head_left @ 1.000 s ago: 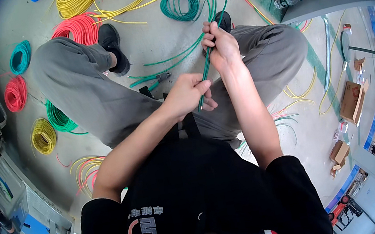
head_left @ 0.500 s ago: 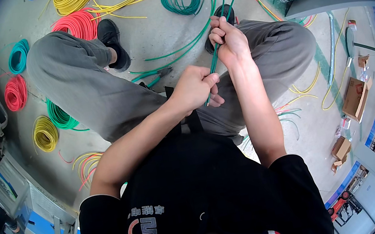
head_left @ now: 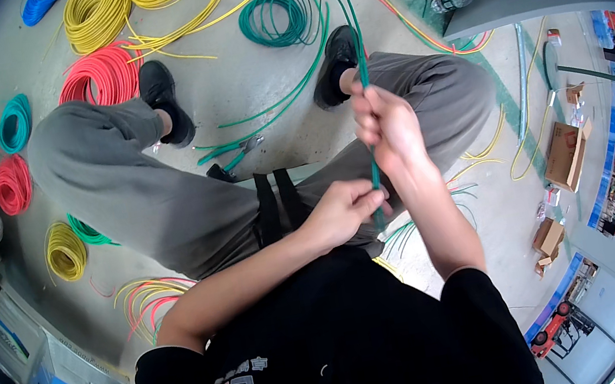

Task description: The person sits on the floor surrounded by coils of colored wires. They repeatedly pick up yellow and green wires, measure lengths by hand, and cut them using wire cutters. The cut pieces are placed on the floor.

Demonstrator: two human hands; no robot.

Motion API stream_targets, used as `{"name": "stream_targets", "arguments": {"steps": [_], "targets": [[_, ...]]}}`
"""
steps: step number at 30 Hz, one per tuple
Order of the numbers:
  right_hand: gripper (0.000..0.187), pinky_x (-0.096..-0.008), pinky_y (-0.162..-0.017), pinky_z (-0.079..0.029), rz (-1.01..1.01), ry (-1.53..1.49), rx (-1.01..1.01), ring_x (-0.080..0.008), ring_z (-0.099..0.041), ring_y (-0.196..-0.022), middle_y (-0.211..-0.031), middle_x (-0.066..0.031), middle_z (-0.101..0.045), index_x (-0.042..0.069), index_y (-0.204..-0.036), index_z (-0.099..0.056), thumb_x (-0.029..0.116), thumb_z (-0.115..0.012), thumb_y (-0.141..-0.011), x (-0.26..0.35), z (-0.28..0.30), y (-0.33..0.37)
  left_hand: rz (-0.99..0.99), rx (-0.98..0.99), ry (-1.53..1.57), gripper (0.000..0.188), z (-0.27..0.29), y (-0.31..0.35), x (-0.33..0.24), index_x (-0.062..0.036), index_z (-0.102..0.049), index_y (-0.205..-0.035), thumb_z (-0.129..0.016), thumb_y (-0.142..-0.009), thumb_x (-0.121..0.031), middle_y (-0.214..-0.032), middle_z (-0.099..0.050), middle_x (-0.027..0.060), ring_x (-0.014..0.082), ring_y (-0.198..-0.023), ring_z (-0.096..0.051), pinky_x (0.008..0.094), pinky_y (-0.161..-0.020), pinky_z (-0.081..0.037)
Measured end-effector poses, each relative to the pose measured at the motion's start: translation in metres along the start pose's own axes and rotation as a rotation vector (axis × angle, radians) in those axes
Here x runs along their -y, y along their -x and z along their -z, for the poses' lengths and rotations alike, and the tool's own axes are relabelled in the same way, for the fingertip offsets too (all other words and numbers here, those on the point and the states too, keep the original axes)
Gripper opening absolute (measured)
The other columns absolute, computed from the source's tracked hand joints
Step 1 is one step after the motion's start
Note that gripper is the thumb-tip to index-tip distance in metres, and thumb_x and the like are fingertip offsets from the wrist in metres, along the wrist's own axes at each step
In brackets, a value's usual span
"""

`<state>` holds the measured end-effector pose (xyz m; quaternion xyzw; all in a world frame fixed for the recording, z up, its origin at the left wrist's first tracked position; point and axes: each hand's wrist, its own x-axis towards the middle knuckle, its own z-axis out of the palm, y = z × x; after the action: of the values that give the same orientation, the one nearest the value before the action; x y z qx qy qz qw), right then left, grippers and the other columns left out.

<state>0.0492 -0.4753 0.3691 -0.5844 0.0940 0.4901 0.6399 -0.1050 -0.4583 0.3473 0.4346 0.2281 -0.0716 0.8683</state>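
The left hand [head_left: 339, 213] pinches a green wire bundle [head_left: 361, 53] near its lower end and the right hand [head_left: 394, 127] clasps it farther up, before the torso, apparently aligning strands, the next move calling for a steady, even hold.

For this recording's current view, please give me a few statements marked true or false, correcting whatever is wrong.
1. The left hand and the right hand both hold green wires. True.
2. The left hand is farther from the torso than the right hand. False: the right hand is farther.
3. A green-handled tool lies on the floor between the legs. True.
4. The big coil beside the left shoe is blue. False: it is a red coil.
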Motion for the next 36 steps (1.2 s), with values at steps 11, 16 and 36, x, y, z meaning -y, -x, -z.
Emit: {"name": "stream_targets", "arguments": {"steps": [11, 16, 36], "targets": [[0.018, -0.0194, -0.043, -0.027, -0.203, 0.200, -0.168, -0.0034, -0.034, -0.048, -0.070, 0.0013, -0.052, 0.002, -0.105, -0.058, 0.016, -0.048, -0.098, -0.033, 0.056, 0.134, 0.078, 0.014, 0.657, 0.037, 0.021, -0.087, -0.018, 0.0033, -0.052, -0.113, -0.054, -0.096, -0.029, -0.095, -0.060, 0.0105, 0.0256, -0.090, -0.063, 0.0415, -0.083, -0.053], [0.019, -0.0197, -0.044, -0.027, -0.220, 0.082, -0.163, -0.0038, -0.033, -0.049, -0.071, 0.0004, -0.052, 0.001, -0.106, -0.058, 0.015, -0.047, -0.099, -0.059, 0.057, 0.147, 0.136, 0.010, 0.709, 0.027, 0.020, -0.083, -0.006, 0.0017, -0.057, -0.103, -0.059, -0.093, -0.024, -0.087, -0.059, 0.0096, 0.0251, -0.080, -0.064, 0.0410, -0.077, -0.055], [0.012, -0.0249, -0.038, -0.037, -0.129, 0.409, -0.072, -0.0154, -0.050, -0.051, -0.069, -0.0086, -0.056, -0.008, -0.089, -0.054, 0.000, -0.045, -0.091, 0.065, 0.007, -0.156, 0.094, -0.178, 0.699, 0.017, -0.021, -0.085, -0.047, 0.0037, -0.059, -0.088, -0.059, -0.092, -0.013, -0.080, -0.060, 0.0122, 0.0264, -0.070, -0.065, 0.0382, -0.065, -0.058]]}}
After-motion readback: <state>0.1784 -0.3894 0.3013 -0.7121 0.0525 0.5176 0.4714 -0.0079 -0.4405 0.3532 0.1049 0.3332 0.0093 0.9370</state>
